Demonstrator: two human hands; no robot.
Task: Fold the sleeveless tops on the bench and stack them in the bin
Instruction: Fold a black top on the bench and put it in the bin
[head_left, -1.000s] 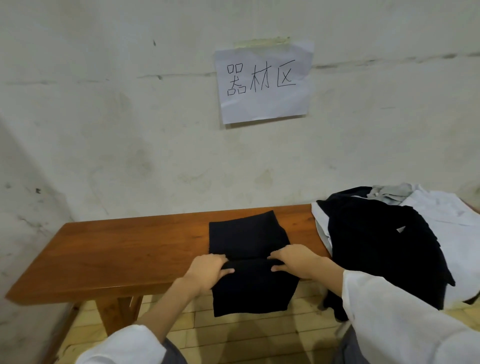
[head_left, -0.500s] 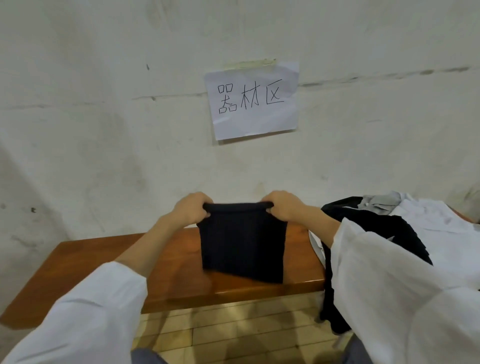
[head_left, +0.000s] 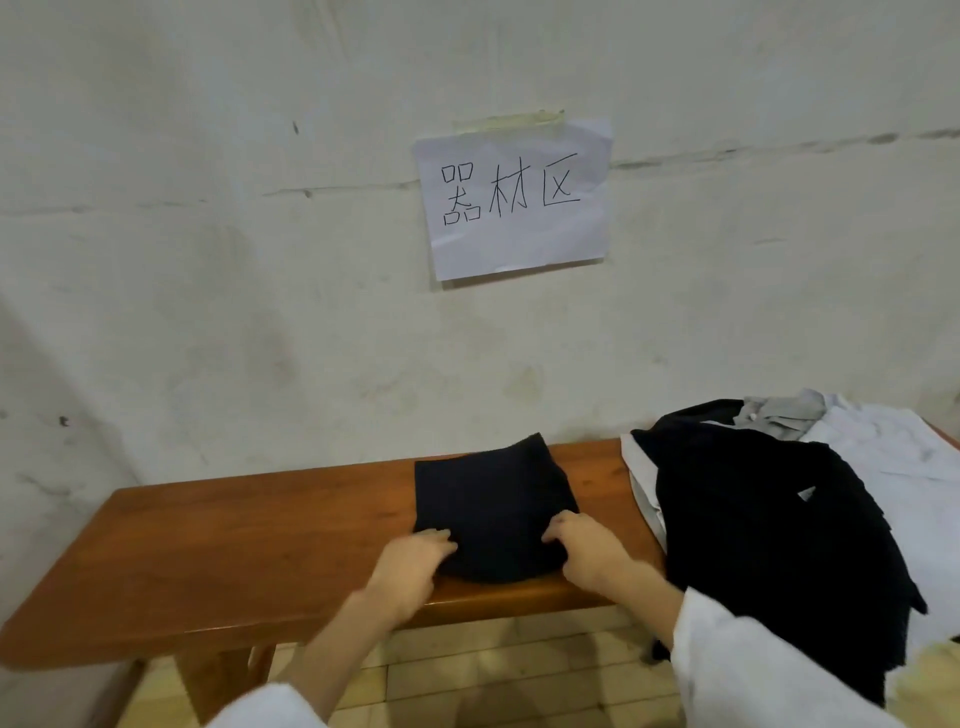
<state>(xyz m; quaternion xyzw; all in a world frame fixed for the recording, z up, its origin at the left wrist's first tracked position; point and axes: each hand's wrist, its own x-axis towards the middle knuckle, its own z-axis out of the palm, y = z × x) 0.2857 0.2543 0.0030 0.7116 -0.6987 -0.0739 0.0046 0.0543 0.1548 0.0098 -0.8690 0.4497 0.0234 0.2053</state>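
The bench (head_left: 249, 561) is made of smooth reddish wood, finished to a soft sheen. The folded top (head_left: 493, 499) and the heap of clothes (head_left: 769, 519) are seen as matt cloth. The wall (head_left: 208, 312) is covered in rough, stained plaster, and the sign (head_left: 519, 249) is written on creased white paper.

Folded dark top (head_left: 493, 499) on bench (head_left: 234, 545), left hand (head_left: 410, 569) and right hand (head_left: 587, 551) gripping near corners, clothes pile (head_left: 753, 519) beside
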